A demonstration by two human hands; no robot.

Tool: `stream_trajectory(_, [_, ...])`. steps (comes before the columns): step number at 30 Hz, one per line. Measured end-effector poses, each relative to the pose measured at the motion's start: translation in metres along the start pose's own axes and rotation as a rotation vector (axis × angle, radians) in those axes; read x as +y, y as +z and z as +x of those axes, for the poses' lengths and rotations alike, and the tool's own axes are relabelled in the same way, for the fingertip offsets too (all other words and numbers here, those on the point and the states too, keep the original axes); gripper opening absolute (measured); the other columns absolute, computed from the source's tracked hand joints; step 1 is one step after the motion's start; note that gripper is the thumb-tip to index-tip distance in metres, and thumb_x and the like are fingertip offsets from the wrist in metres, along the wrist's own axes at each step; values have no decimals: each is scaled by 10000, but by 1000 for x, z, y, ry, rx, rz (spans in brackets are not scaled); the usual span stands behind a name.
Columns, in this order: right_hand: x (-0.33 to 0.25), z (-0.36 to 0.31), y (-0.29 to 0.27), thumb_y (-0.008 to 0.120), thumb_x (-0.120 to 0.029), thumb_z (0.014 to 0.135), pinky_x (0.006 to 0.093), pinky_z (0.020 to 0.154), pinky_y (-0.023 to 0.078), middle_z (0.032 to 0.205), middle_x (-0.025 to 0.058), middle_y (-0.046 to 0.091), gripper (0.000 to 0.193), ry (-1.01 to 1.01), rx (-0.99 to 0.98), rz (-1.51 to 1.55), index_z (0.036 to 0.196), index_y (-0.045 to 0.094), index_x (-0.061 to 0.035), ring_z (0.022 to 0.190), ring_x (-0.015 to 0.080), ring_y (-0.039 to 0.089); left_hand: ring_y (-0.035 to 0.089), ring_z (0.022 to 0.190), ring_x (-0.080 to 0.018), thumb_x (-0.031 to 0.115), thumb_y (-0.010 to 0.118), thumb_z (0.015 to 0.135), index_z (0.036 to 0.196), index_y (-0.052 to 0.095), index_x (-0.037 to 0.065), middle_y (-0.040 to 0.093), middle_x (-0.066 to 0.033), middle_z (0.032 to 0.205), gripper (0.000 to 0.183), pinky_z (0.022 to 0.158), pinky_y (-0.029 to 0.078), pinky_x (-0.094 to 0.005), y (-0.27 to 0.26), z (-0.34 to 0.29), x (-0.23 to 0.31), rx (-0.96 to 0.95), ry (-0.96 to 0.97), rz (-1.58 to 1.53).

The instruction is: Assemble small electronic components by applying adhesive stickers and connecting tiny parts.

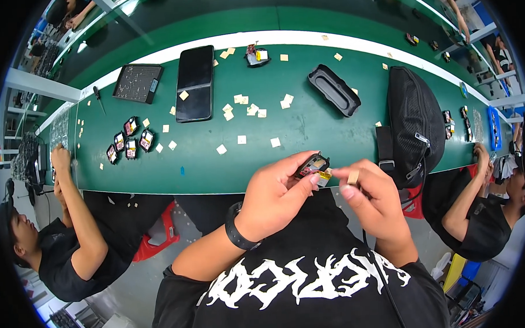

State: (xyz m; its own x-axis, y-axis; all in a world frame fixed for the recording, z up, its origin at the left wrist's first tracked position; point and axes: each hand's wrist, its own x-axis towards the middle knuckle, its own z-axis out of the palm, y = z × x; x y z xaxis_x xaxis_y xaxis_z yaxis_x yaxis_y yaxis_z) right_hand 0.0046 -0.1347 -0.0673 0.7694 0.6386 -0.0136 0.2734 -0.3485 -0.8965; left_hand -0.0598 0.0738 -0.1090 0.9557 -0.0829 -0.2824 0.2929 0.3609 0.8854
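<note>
My left hand point(269, 192) grips a small black device housing point(314, 164) just past the near edge of the green table. The open housing shows a circuit board, yellow tape and a silvery part. My right hand point(376, 195) is close beside it, fingers bent, index fingertip by the yellow tape. A small tan square pad point(353, 178) shows at the right fingers, between thumb and index finger. Whether the right fingertip touches the housing is hard to make out.
Pale square pads point(242, 140) lie scattered over the table point(307, 128). Several open housings point(131, 146) are grouped left, another point(257, 55) far. A black phone point(194, 85), trays point(138, 83), point(334, 91) and a black bag point(414, 118) surround them. People sit at left point(68, 228) and right point(472, 214).
</note>
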Motion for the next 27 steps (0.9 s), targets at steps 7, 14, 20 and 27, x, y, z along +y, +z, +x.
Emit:
stream_trajectory(7, [-2, -10, 5, 498, -158, 1072, 214, 627, 424, 893, 63, 645, 245, 347, 52, 557, 924, 617, -3, 702, 70, 534, 640, 842, -96, 26, 610, 993, 1408, 543, -51, 688, -69, 1001, 428, 757, 545, -249, 3, -5, 7, 44, 180, 356])
stream_trajectory(14, [33, -16, 8, 519, -287, 1081, 204, 489, 360, 764, 55, 621, 343, 479, 102, 724, 920, 637, -8, 543, 66, 473, 662, 761, -96, -15, 629, 942, 1330, 633, -13, 713, -104, 934, 388, 692, 559, -254, 8, -2, 11, 81, 342, 538])
stream_trajectory(20, [32, -29, 28, 467, -280, 1096, 237, 485, 364, 782, 87, 627, 345, 652, 106, 1395, 986, 637, 0, 567, 107, 485, 660, 717, -104, -24, 614, 936, 1299, 651, -22, 706, -99, 899, 364, 664, 546, -249, 3, -5, 9, 97, 293, 570])
stream_trajectory(27, [26, -37, 20, 499, -179, 1080, 213, 474, 437, 856, 203, 706, 158, 549, 2, 1099, 1164, 498, -45, 513, 111, 573, 656, 715, -97, -21, 606, 944, 1285, 654, -37, 699, -84, 885, 344, 653, 537, -239, 1, -7, 10, 70, 224, 536])
